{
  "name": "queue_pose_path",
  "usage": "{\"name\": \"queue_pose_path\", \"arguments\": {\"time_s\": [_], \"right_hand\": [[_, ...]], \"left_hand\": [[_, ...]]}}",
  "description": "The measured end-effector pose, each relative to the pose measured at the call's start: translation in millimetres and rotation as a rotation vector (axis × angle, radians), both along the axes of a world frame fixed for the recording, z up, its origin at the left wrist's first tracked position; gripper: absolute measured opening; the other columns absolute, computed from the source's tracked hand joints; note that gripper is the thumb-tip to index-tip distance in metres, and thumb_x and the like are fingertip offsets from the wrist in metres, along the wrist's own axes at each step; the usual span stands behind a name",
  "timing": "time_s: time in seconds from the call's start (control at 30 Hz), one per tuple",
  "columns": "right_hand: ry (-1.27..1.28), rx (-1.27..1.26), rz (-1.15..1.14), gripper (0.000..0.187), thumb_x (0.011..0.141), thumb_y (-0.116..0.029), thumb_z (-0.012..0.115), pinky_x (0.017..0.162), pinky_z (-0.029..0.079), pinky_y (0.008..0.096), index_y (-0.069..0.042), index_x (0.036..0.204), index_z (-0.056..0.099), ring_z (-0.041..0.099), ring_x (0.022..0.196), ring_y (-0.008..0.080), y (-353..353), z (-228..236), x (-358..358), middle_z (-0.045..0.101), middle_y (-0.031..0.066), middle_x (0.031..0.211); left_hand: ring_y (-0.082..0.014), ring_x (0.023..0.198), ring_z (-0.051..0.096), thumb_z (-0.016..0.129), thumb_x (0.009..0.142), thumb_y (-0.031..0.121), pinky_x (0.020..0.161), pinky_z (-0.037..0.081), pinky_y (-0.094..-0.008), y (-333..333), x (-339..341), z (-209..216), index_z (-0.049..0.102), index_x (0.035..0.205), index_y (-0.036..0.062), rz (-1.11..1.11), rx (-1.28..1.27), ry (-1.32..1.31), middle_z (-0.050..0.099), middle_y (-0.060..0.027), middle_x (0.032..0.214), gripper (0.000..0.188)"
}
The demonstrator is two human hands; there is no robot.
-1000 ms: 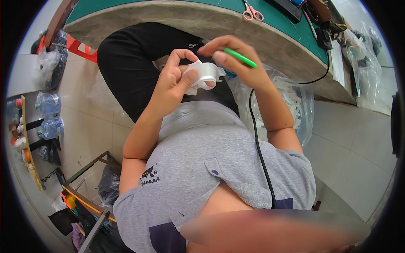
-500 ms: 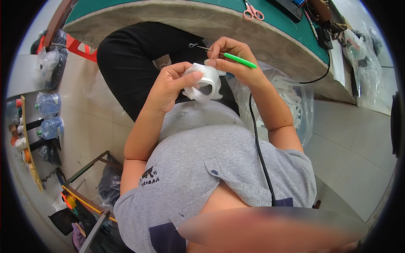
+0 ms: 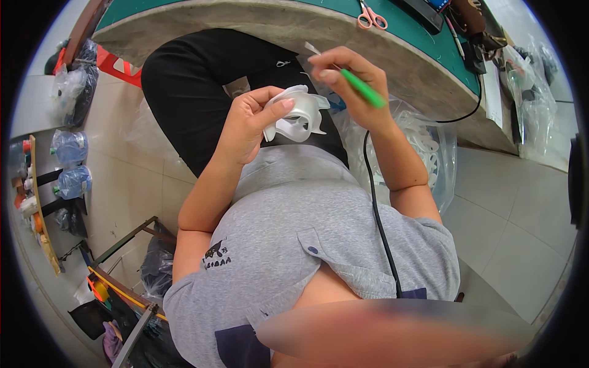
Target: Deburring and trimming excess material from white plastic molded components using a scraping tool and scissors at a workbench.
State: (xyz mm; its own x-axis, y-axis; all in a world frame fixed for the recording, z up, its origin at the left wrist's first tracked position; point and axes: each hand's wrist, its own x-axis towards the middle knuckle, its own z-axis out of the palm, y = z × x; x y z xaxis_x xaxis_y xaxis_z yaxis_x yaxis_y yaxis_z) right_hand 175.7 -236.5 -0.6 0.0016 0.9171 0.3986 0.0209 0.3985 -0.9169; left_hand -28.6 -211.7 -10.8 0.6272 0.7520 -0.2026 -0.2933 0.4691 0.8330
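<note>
Evidently cradling a white moulded plastic piece (image 3: 294, 115) in the curled left hand (image 3: 248, 126) above the lap, thumb pressed on top to steady it, right hand (image 3: 350, 76) pinching a green-handled tool (image 3: 362, 89) just beside it, tip raised clear.

The left hand (image 3: 248, 126) covers the near side of the white part (image 3: 294, 113), so its full shape cannot be told; the tool's (image 3: 362, 88) green handle is mostly buried in the right hand (image 3: 353, 76), its thin tip at 11 o'clock too small to read; a blurred band (image 3: 392, 334) hides the view at 6 o'clock; the scissors (image 3: 371, 15) at 12 o'clock are cut by the rim; the bag's (image 3: 429, 147) contents behind the right forearm stay unclear.
</note>
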Motion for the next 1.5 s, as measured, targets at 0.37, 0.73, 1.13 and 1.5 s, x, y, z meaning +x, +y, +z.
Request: {"name": "queue_pose_path", "arguments": {"time_s": [0.37, 0.73, 1.13, 1.5], "right_hand": [[-0.222, 0.250, 0.223, 0.020, 0.089, -0.017, 0.063, 0.058, 0.043, 0.0289, -0.001, 0.077, 0.062, 0.055, 0.062, 0.0188, -1, -5, 7, 0.061, 0.0066, 0.073], [-0.274, 0.316, 0.191, 0.022, 0.089, -0.019, 0.062, 0.057, 0.043, 0.0294, 0.000, 0.077, 0.062, 0.054, 0.062, 0.0190, 0, -10, 6, 0.061, 0.0075, 0.071], [-0.017, -0.005, 0.171, 0.030, 0.094, -0.022, 0.056, 0.057, 0.040, 0.0243, 0.001, 0.076, 0.061, 0.050, 0.063, 0.0121, 5, -29, 14, 0.060, 0.0071, 0.075], [-0.648, 0.346, -0.610, 0.030, 0.094, -0.027, 0.052, 0.064, 0.046, 0.0306, 0.001, 0.094, 0.063, 0.059, 0.073, 0.0217, 50, 10, 83, 0.062, 0.0128, 0.082]], "left_hand": [[-0.0077, 0.076, 0.064, 0.071, 0.083, 0.007, 0.068, 0.049, -0.0197, -1, 4, 5, 0.058, 0.095, 0.0011, 0.033, 0.087, 0.035, 0.068, -0.0081, 0.087, 0.018], [-0.0088, 0.072, 0.064, 0.070, 0.084, 0.007, 0.064, 0.050, -0.0206, -2, 3, 5, 0.059, 0.090, 0.0002, 0.043, 0.105, 0.048, 0.068, -0.0097, 0.082, 0.015], [-0.0120, 0.073, 0.066, 0.071, 0.084, 0.008, 0.069, 0.052, -0.0236, 0, 3, -4, 0.061, 0.090, 0.0005, 0.066, -0.017, 0.019, 0.069, -0.0118, 0.084, 0.014], [-0.0111, 0.085, 0.064, 0.074, 0.079, 0.009, 0.076, 0.051, -0.0239, -1, 2, 0, 0.062, 0.107, -0.0026, 0.016, -0.008, 0.026, 0.068, -0.0091, 0.096, 0.032]]}}
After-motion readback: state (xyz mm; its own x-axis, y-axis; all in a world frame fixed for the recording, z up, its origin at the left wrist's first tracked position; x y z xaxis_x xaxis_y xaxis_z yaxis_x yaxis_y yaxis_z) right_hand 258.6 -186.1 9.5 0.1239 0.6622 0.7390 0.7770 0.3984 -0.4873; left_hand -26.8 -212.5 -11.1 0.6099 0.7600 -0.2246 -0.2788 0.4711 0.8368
